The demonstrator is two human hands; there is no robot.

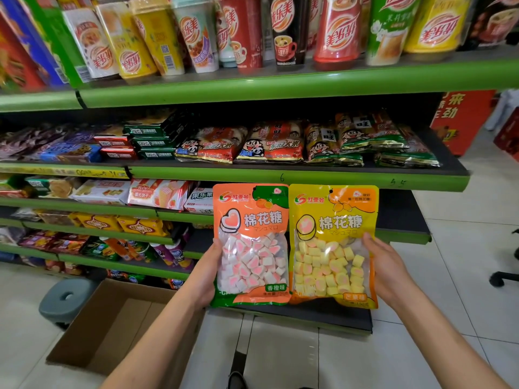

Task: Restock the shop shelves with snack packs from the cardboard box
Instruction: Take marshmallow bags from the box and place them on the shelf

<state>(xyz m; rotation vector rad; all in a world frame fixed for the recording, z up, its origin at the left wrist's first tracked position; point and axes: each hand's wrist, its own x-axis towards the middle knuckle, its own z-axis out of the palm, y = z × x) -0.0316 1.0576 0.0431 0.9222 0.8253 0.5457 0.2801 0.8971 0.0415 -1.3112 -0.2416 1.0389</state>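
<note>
Nearest the camera, two bare forearms reach forward over the tiled floor [280, 355]. The cardboard box [112, 327] sits open on the floor at lower left, beside a grey stool [66, 299].

The left hand [203, 279] grips the left edge of an orange marshmallow pack [251, 244], thumb on the front, fingers hidden behind. The right hand [389, 272] grips the right edge of a yellow marshmallow pack [334, 245], thumb on the front, fingers hidden behind. Both packs are held upright, side by side with edges touching, in front of the lower green shelves [309, 178].

Beyond, the middle shelf carries rice cracker bags [269, 144] and biscuit packs [148, 141]. The top shelf holds a row of milk tea cups [337, 32].
</note>
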